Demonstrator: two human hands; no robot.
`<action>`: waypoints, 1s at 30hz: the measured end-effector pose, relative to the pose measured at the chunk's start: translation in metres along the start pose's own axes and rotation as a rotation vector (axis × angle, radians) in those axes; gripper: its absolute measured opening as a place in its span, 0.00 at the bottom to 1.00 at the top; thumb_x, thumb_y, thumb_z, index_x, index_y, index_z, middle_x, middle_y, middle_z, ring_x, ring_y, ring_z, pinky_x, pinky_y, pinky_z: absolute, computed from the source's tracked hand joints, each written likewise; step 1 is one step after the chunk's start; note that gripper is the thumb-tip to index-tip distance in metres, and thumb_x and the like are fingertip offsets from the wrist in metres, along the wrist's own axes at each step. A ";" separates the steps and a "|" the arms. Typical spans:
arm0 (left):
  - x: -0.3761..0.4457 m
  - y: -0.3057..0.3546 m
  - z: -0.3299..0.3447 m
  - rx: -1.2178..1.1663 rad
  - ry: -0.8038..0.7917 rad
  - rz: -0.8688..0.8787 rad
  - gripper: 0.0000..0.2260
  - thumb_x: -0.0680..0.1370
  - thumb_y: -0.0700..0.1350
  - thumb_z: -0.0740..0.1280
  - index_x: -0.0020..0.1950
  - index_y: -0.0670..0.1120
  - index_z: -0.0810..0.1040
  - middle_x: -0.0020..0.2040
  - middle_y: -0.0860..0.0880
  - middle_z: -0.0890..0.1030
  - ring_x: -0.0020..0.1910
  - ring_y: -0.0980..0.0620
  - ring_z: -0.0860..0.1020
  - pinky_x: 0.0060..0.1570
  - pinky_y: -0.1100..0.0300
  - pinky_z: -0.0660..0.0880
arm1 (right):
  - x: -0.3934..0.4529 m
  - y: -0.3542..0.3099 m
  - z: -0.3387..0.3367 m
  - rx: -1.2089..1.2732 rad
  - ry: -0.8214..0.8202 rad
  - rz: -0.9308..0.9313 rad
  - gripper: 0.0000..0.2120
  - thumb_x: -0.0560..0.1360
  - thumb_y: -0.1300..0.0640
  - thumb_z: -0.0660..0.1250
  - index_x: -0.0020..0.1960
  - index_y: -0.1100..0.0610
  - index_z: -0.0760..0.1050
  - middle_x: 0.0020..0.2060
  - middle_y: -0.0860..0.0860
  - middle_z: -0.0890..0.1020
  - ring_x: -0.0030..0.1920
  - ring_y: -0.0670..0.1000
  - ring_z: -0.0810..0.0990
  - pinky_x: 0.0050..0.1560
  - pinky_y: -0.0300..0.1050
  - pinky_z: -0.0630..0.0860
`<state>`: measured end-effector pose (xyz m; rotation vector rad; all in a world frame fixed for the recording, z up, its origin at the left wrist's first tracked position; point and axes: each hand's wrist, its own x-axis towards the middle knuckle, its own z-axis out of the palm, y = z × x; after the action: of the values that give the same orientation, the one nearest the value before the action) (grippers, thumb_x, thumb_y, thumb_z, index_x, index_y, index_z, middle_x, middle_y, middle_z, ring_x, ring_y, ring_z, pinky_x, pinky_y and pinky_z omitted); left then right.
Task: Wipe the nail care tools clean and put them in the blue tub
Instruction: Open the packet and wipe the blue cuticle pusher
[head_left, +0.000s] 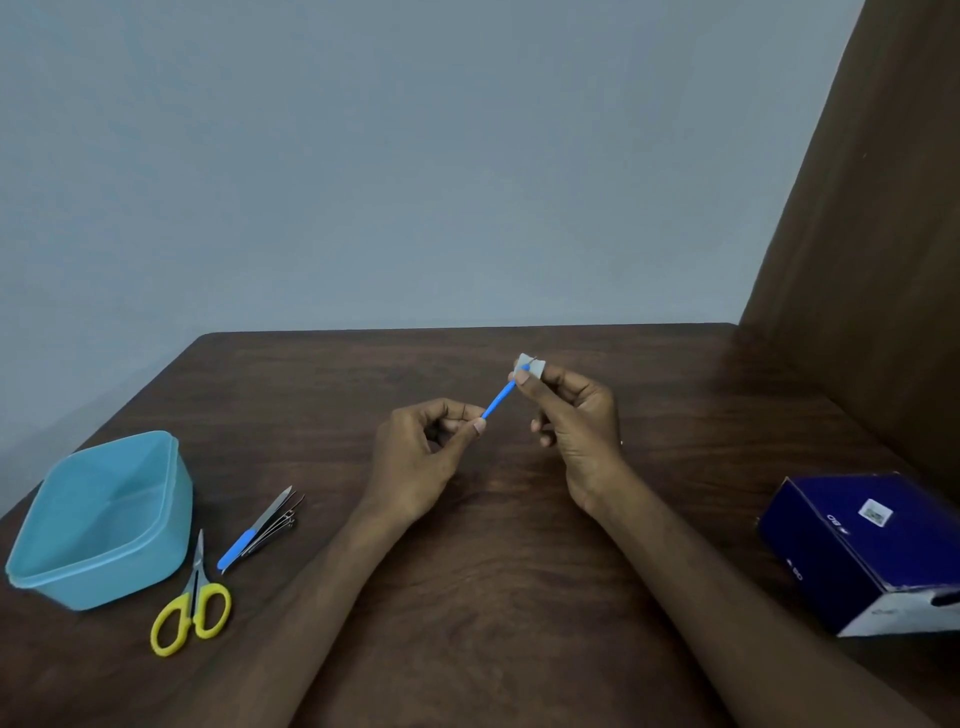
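Head view looks down on a dark wooden tabletop with both bare hands raised over its middle. The left hand is closed in a pinch, thumb and forefinger nipping the lower end of a thin blue-handled tool. The tool slants up and away to the right hand, whose thumb and forefinger are pressed shut on a small pale wipe folded round the tool's upper end; the other fingers curl loosely into the palm. The tip itself is hidden inside the wipe, so its shape cannot be told, though a fine wire-like bit seems to poke out above it.

The blue tub stands at the near left of the tabletop, well left of the hands, open, and nothing shows inside it. Just right of the tub lie yellow-handled scissors, blades pointing away from the person. Beyond the scissors, still right of the tub, a small cluster of metal tools lies together with a second blue-handled tool, all touching or nearly so. Far right of the tub, past both forearms, a dark blue box sits at the tabletop's right edge.
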<state>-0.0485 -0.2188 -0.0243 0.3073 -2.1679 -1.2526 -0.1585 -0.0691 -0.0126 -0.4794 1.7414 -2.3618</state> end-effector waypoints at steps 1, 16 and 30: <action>0.000 0.000 0.000 -0.005 0.008 -0.001 0.04 0.78 0.43 0.78 0.49 0.53 0.89 0.38 0.61 0.86 0.33 0.63 0.78 0.34 0.66 0.74 | -0.001 0.000 0.001 0.003 -0.010 -0.001 0.09 0.77 0.57 0.78 0.55 0.59 0.88 0.48 0.57 0.89 0.26 0.45 0.72 0.26 0.37 0.65; -0.003 0.003 -0.002 -0.010 -0.001 -0.008 0.03 0.76 0.45 0.80 0.49 0.52 0.90 0.37 0.57 0.87 0.31 0.62 0.78 0.33 0.69 0.72 | 0.000 0.001 0.000 0.028 -0.024 0.039 0.10 0.78 0.60 0.76 0.59 0.57 0.86 0.43 0.47 0.87 0.27 0.44 0.72 0.26 0.37 0.65; -0.001 0.002 -0.002 -0.014 0.024 0.005 0.03 0.77 0.44 0.80 0.48 0.52 0.90 0.37 0.56 0.87 0.33 0.61 0.79 0.34 0.68 0.74 | -0.008 0.000 0.004 -0.157 -0.118 -0.012 0.09 0.77 0.49 0.78 0.49 0.55 0.88 0.34 0.50 0.81 0.28 0.46 0.73 0.28 0.42 0.67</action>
<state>-0.0461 -0.2188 -0.0225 0.3099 -2.1373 -1.2548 -0.1494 -0.0705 -0.0124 -0.6393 1.8815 -2.1664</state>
